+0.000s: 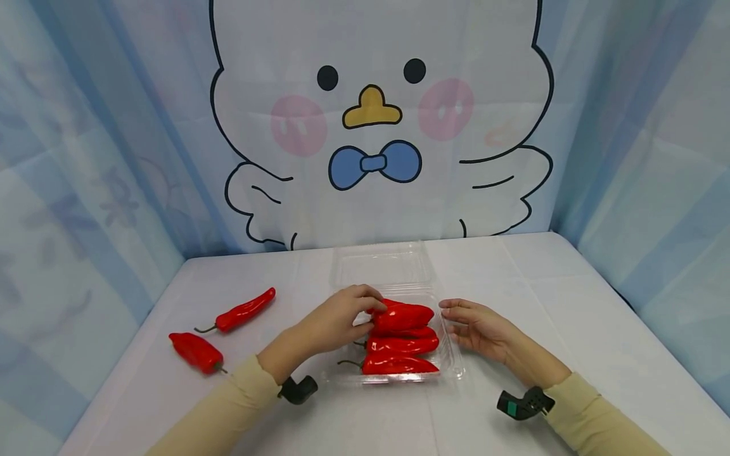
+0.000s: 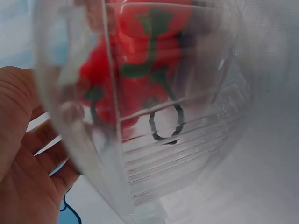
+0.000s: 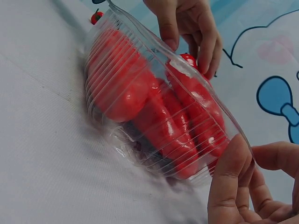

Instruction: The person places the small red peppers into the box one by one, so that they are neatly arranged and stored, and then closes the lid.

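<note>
A clear plastic clamshell container (image 1: 456, 364) lies with its lid (image 1: 382, 263) folded back. Several glossy red peppers fill its base, side by side; the nearest pepper (image 1: 399, 365) has its dark green stem pointing left. My left hand (image 1: 345, 320) reaches over the left side and holds the farther red pepper (image 1: 406, 316) near its stem end, thumb and fingers on either side. At the opposite side, my right hand (image 1: 481, 326) pinches the container's rim between thumb and fingers, as the right wrist view shows. Clear plastic partly blurs the peppers in the left wrist view.
Two loose red peppers lie on the white tablecloth to the left: a slim pepper (image 1: 245, 310) farther back and a broader pepper (image 1: 196, 353) closer. Behind the table hangs a curtain (image 1: 371, 209) with a cartoon bird; blue curtains flank both sides.
</note>
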`<state>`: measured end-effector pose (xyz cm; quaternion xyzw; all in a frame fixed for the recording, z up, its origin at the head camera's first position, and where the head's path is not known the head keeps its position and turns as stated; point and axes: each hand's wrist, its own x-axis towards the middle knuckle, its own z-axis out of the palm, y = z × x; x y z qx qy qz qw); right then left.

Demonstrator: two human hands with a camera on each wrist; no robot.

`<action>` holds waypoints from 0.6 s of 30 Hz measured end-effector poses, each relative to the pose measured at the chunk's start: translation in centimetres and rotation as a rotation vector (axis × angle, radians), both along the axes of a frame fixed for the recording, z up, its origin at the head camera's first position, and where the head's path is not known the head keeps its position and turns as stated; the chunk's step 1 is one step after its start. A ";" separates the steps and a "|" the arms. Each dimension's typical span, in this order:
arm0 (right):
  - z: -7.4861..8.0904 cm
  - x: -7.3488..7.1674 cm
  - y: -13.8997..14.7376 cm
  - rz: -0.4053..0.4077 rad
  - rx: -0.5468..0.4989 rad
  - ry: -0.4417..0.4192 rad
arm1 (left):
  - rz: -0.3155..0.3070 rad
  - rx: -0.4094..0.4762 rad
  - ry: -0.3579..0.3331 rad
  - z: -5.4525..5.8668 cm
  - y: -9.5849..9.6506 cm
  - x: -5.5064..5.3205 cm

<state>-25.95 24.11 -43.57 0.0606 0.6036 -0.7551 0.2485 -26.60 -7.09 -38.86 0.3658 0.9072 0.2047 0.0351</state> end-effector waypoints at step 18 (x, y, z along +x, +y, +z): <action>0.1 0.0 0.0 0.004 -0.003 -0.001 | 0.004 0.078 0.049 -0.1 -1.0 0.7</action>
